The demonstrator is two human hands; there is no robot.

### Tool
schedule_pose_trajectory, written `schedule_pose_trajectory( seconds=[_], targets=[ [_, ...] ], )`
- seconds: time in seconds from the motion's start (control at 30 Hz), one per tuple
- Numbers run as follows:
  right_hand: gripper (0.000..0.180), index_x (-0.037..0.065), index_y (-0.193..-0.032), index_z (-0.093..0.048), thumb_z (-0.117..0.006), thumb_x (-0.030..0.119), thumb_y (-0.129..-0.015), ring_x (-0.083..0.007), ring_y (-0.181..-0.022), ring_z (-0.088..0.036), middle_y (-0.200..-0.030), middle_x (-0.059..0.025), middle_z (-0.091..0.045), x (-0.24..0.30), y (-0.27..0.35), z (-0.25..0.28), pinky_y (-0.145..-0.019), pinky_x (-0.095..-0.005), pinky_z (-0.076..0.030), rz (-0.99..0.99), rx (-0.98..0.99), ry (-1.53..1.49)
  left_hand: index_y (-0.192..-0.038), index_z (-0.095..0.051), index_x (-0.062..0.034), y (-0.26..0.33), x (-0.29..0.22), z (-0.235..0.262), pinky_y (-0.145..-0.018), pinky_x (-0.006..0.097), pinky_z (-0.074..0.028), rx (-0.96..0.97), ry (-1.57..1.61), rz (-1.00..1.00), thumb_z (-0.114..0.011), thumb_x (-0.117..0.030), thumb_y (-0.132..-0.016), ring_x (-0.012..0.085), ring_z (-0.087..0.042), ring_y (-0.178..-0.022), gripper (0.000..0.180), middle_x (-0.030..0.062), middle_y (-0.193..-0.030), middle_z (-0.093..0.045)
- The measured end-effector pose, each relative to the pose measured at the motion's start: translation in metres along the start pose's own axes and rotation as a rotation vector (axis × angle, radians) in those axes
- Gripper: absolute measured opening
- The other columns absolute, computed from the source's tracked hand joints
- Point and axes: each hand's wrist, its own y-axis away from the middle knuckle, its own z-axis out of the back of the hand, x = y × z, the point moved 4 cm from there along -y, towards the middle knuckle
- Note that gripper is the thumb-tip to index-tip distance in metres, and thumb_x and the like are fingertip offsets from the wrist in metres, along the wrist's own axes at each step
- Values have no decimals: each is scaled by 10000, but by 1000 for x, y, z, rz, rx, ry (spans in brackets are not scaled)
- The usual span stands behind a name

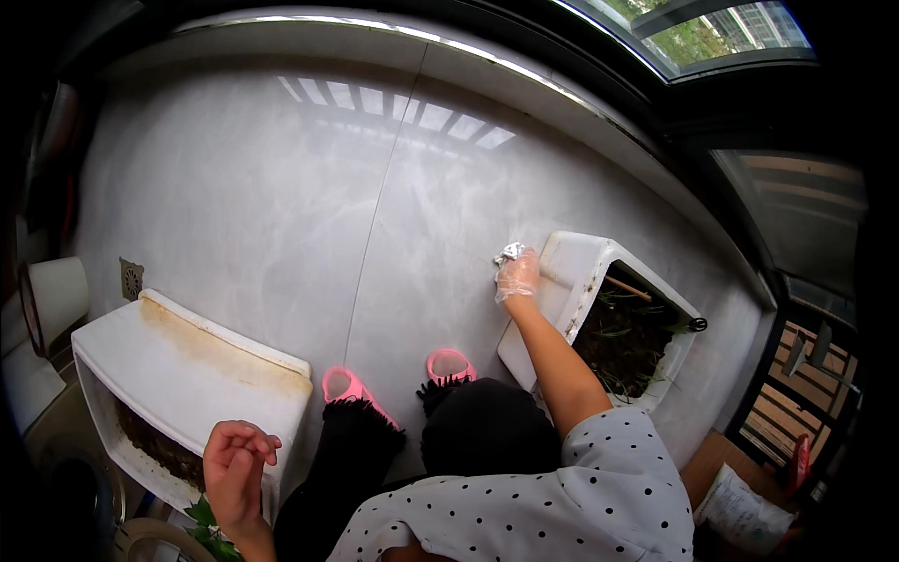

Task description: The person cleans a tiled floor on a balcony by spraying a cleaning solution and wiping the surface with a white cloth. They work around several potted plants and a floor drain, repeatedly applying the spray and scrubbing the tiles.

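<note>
My right hand (518,277) wears a clear plastic glove and is closed on a crumpled white wipe (510,252), patterned with dark marks; whether it is paper or cloth I cannot tell. The hand is by the outer wall of a white planter box (564,253) with dark soil and green blades (613,328) inside. My left hand (238,468) is bare, its fingers curled in with nothing visible in them. It hovers at the corner of a second white planter box (187,351), brown-stained along its rim, with soil (154,445) showing at its near side.
Grey glossy floor tiles (253,187) run up to a raised ledge (393,47) under dark-framed windows. A drain cover (131,278) lies beyond the left planter. My feet in pink slippers (351,389) are between the planters. A white bag (740,510) is at the lower right.
</note>
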Motion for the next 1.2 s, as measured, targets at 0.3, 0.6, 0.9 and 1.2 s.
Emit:
schedule_pose_trajectory(
  seconds=[0.3, 0.6, 0.9, 1.2],
  targets=[
    [304, 28, -977, -473, -324, 286, -920, -399, -813, -557, -926, -241, -551, 106, 47, -48, -684, -473, -441, 308, 327, -148, -983, -474, -11, 11, 1, 15, -801, 370, -409, -25, 33, -28, -596, -213, -834, 164, -504, -677, 278, 84, -790, -520],
    [416, -6, -937, -501, -340, 376, -903, -401, -844, -551, -886, -245, -566, 50, -89, -15, -744, -453, -420, -1, 202, -93, -973, -475, -22, 16, 10, 27, -787, 364, -407, -47, 34, 7, -598, -235, -837, 157, -496, -658, 281, 75, -789, -512],
    [302, 39, -1090, -455, -420, 247, -874, -378, -866, -564, -971, -224, -570, 112, 40, -34, -746, -452, -454, 506, 420, 141, -972, -473, -19, 25, -2, 25, -785, 364, -406, -57, 25, -50, -592, -222, -837, 159, -495, -665, 271, 81, -790, -509],
    [523, 30, -1009, -464, -224, 484, -910, -432, -850, -550, -866, -260, -589, 70, 2, -37, -742, -470, -416, 16, 332, -91, -970, -470, 6, 33, 6, 33, -802, 369, -413, -70, 45, -37, -541, -123, -825, 162, -499, -676, 206, 93, -802, -518]
  ],
)
